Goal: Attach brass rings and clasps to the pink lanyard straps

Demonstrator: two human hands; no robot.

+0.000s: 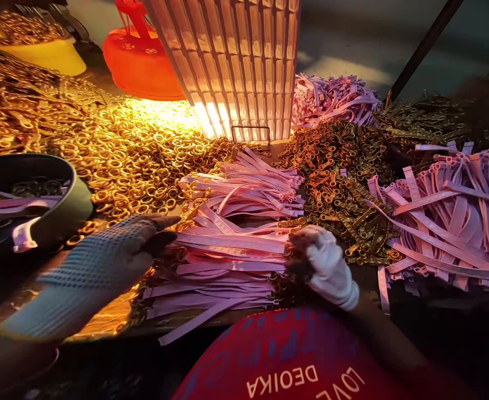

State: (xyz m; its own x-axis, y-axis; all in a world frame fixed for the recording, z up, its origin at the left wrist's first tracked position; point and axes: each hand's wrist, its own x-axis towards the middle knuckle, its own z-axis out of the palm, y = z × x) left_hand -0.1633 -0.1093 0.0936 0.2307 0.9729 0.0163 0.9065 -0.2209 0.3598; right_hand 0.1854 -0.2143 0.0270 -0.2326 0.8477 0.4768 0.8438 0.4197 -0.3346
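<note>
Just past my red shirt (277,361), pink straps (227,300) lie crosswise in loose stacks, one behind another. Gloved left hand (117,247) is at the left end of the top strap (231,241), fingers bent; can't tell if they pinch it. Gloved right hand (325,264) is curled in at that strap's right end; fingertips dim and partly hidden, so can't tell if they're clamped either. Metal parts (283,286) show by the strap ends, too dark to say if attached.

Rings (156,166) heaped behind left hand, hooks (339,178) behind right. Bowl (80,194) off left, bigger strap pile (456,216) off right.

Handling, my judgement: take both ends, pull the strap straight and flat before shifting it, since the soft middle should sag or twist. Lift, don't drag; metal likely snags its neighbours. Loose strap (202,322) sticks out past the near edge, could get brushed off; worth squaring in. Cloth over the palms probably dulls feel, so check the count by eye. Lamp (140,61) sits far left; tilt right ends toward it to inspect.
</note>
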